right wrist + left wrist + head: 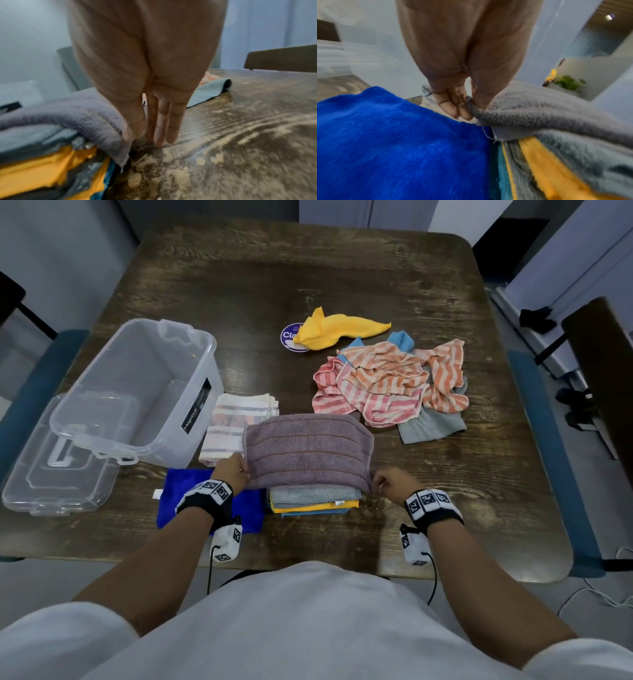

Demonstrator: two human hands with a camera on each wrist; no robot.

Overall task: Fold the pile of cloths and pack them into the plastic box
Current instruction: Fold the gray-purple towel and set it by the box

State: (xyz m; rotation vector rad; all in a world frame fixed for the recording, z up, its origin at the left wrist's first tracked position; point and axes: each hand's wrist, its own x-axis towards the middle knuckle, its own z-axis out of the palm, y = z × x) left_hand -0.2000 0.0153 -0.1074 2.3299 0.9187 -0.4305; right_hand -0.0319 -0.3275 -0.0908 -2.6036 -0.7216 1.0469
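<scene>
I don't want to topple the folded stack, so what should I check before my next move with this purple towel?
1. Left hand pinches the purple towel's near left corner: ok.
2. Right hand holds the near right corner, thumb on it: ok.
3. Folded stack under the towel has its near edges roughly in line: ok.
4. Towel lies square over the stack: cannot tell, the towel hides most of it.
5. Plastic box open and empty, lid off: ok.
6. Loose pile all folded: not ok, it lies crumpled.
</scene>
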